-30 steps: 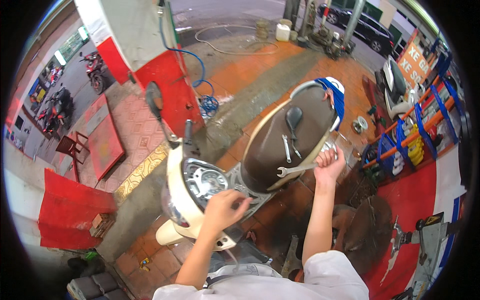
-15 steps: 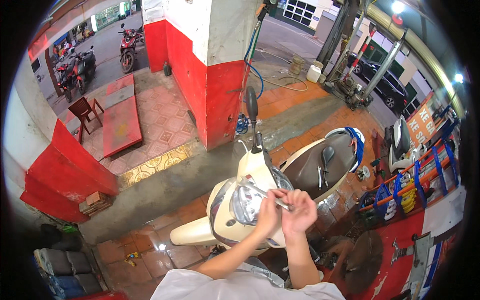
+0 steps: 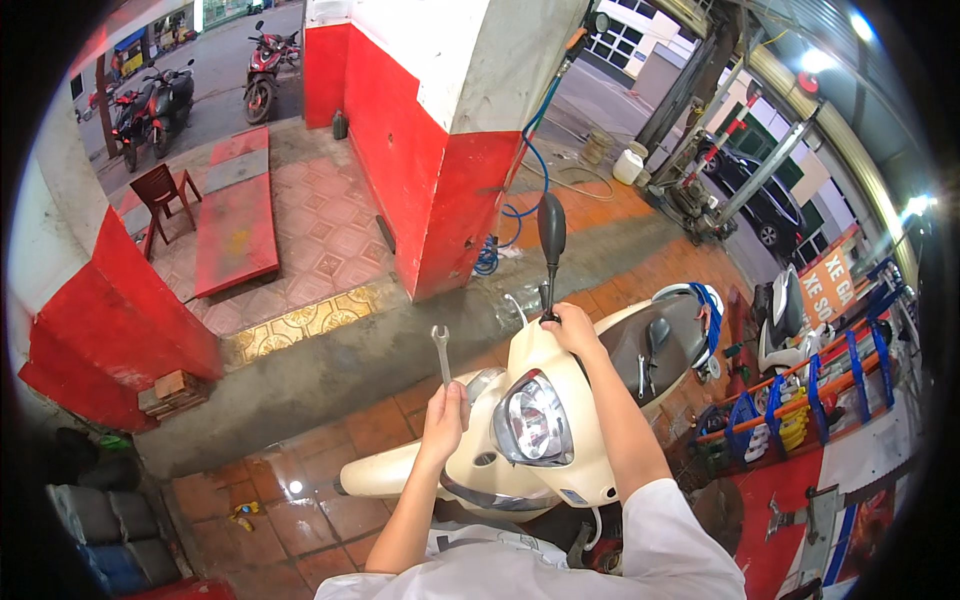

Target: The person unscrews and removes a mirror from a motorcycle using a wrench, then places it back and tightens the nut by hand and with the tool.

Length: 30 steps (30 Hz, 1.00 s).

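In front of me stands a cream motor scooter with its headlight turned toward me. My left hand is closed around a metal wrench, whose open jaw points up. My right hand reaches over the front cover and grips the foot of the black mirror, where its stem meets the handlebar; the fingertips are partly hidden. On the brown scooter seat lie a second, loose mirror and another wrench.
A red and white pillar rises beyond the scooter, with a blue hose coiled at its foot. To the right is a rack with blue and orange bars. Stacked bricks and dark padded blocks sit at left.
Both hands were together on the wrench above the headlight. The left has moved left with the wrench, now upright; the right has let go of it and moved to the mirror's foot.
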{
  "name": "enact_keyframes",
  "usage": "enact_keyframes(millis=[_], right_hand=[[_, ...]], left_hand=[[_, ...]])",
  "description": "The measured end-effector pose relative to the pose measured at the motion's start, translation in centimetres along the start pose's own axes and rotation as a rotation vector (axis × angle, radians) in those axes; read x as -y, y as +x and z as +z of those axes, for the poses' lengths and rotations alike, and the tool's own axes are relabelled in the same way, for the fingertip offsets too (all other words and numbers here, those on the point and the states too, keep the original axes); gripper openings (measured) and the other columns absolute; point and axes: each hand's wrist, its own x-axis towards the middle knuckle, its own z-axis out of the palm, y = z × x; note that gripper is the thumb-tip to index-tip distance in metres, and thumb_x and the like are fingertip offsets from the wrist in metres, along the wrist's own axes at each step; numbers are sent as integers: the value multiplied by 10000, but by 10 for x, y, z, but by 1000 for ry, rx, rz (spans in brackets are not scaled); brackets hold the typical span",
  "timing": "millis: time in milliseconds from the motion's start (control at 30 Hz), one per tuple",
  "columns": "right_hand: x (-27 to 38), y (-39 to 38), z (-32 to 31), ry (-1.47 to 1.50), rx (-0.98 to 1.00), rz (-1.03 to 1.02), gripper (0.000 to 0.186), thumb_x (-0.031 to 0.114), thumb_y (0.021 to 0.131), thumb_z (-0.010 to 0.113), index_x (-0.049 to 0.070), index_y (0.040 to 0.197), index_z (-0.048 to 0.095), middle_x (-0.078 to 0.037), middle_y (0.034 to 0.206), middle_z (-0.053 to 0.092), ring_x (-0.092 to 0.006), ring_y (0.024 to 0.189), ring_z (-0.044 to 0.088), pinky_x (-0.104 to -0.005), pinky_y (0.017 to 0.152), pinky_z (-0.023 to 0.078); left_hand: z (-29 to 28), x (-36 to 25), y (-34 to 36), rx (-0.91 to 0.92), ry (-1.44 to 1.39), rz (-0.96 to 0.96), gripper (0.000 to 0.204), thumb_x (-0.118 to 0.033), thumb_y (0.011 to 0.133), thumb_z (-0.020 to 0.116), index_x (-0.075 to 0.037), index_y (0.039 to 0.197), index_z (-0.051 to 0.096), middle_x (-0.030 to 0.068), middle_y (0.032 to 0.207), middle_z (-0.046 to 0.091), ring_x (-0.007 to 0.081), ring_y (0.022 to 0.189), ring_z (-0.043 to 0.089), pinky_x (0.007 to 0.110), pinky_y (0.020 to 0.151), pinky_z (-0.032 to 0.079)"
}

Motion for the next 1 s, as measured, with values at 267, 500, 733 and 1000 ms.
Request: enact_keyframes(millis=[267, 500, 733, 1000], right_hand=[[14, -10, 4, -87, -118, 59, 209, 181, 795, 738, 6, 898, 691, -184, 811, 603, -355, 787, 616, -429, 716, 478], [-15, 11, -13, 166, -2, -290, 253, 193, 800, 746, -28, 889, 659, -212, 817, 624, -373, 796, 636, -435, 729, 486], [3, 3, 4, -44, -72, 211, 366, 278, 766, 806, -17, 952, 695, -160, 813, 695, -241, 794, 694, -343, 723, 521], [-31, 6, -2, 275, 110, -1, 333, 86, 738, 806, -26, 1028, 685, -94, 801, 681, -148, 719, 631, -301, 668, 498]], left_hand=[[1, 22, 14, 90, 72, -43, 330, -357, 1078, 364, -104, 896, 472, -70, 587, 360, 41, 479, 328, 228, 436, 266], [-2, 24, 24, 180, 317, 24, 376, -372, 1077, 354, -79, 906, 516, -58, 599, 379, 57, 520, 347, 240, 486, 300], [-5, 34, 19, 163, 500, -3, 411, -349, 1054, 368, -26, 922, 586, 129, 784, 581, 252, 778, 573, 372, 759, 456], [-7, 36, 17, 146, 523, 4, 396, -338, 1048, 377, -25, 922, 585, 157, 807, 605, 287, 795, 589, 381, 778, 461]])
